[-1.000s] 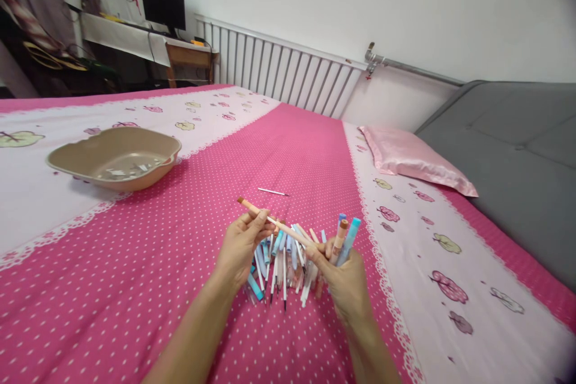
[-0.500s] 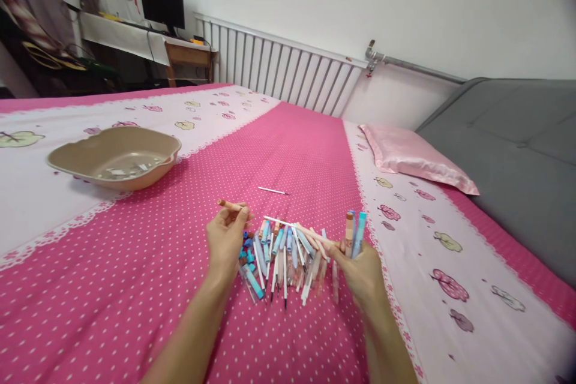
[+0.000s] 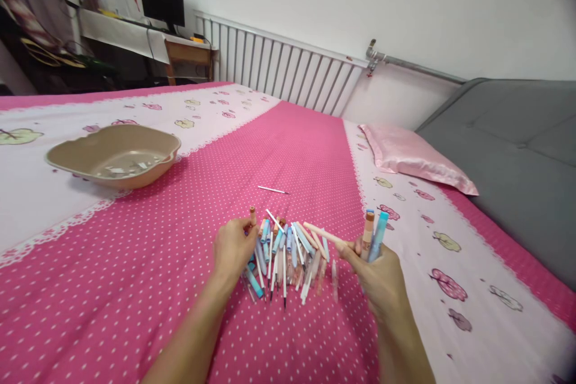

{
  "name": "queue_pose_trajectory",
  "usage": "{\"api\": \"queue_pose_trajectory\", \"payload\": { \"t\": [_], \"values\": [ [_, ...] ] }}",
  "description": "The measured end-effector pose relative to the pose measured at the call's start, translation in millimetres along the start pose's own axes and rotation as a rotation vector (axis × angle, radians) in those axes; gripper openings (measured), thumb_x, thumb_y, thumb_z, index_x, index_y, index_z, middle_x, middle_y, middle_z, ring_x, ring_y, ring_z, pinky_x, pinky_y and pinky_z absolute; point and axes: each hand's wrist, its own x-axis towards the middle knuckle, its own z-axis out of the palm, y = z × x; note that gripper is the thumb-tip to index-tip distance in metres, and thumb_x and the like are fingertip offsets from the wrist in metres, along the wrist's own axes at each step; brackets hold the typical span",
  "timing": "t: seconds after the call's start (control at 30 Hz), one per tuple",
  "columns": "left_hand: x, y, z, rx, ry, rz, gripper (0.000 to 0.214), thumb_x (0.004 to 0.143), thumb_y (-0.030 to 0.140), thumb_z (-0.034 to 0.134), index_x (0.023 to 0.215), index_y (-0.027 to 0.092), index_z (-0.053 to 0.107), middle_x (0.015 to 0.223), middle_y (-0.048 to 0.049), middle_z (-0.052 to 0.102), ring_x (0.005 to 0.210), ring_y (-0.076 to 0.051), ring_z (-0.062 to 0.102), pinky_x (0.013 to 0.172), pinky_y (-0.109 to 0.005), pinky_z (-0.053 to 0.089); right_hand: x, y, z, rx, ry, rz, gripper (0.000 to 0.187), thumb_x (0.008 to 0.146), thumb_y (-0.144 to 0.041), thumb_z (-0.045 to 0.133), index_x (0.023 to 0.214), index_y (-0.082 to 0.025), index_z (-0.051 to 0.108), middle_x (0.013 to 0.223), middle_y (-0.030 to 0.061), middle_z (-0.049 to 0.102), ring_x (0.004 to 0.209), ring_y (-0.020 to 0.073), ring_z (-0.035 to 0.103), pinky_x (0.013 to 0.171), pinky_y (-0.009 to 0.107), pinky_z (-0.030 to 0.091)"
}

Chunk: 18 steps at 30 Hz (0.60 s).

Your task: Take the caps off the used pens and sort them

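Observation:
A pile of several pens (image 3: 288, 255), blue, peach and white, lies on the pink dotted bedspread (image 3: 135, 288) in front of me. My left hand (image 3: 233, 249) is closed at the pile's left edge, gripping a peach pen cap (image 3: 252, 215) that sticks up from its fingers. My right hand (image 3: 377, 273) is closed on the right side of the pile. It holds a peach pen barrel (image 3: 324, 234) pointing left over the pile, plus two upright pens (image 3: 374, 235), one peach and one blue.
A beige basin (image 3: 114, 156) with small scraps inside sits at the left on the bed. A thin white refill (image 3: 273, 190) lies alone beyond the pile. A pink pillow (image 3: 411, 159) and grey headboard (image 3: 513, 150) are at the right.
My hands pulled apart, separating the peach cap from its pen. The left hand then came back to the pile's edge with the cap, and the right hand drifted right.

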Motion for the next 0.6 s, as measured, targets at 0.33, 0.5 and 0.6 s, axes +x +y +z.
{"api": "queue_pose_trajectory", "payload": {
  "t": [0.33,0.5,0.6],
  "values": [
    [-5.9,6.7,-4.3,0.173,-0.066,-0.014,0.036,0.077,0.045,0.046,0.069,0.02,0.069,0.064,-0.0091,0.066,0.064,-0.023,0.06,0.05,-0.026,0.023,7.0,13.8,33.9,-0.301,0.093,-0.003,0.03,0.065,-0.044,0.063,0.066,-0.014,0.063,0.059,0.0077,0.065,0.055,0.0224,0.06,0.052,0.029,0.04],
    [-6.5,3.3,-2.7,0.066,0.018,0.01,0.038,0.075,0.049,0.05,0.08,0.019,0.073,0.063,-0.0111,0.066,0.063,-0.026,0.06,0.052,-0.026,0.025,5.0,23.5,46.2,-0.125,-0.033,-0.01,0.042,0.067,-0.05,0.065,0.088,-0.013,0.068,0.068,0.0087,0.069,0.062,0.0229,0.065,0.057,0.03,0.045],
    [-6.6,4.2,-2.9,0.014,0.096,0.024,0.042,0.075,0.049,0.051,0.097,0.019,0.07,0.065,-0.0091,0.066,0.061,-0.024,0.058,0.052,-0.026,0.027,0.2,16.1,44.1,0.131,-0.149,0.112,0.045,0.067,-0.054,0.066,0.083,-0.012,0.065,0.055,0.0034,0.064,0.045,0.0151,0.056,0.044,0.024,0.041]
  ]
}}
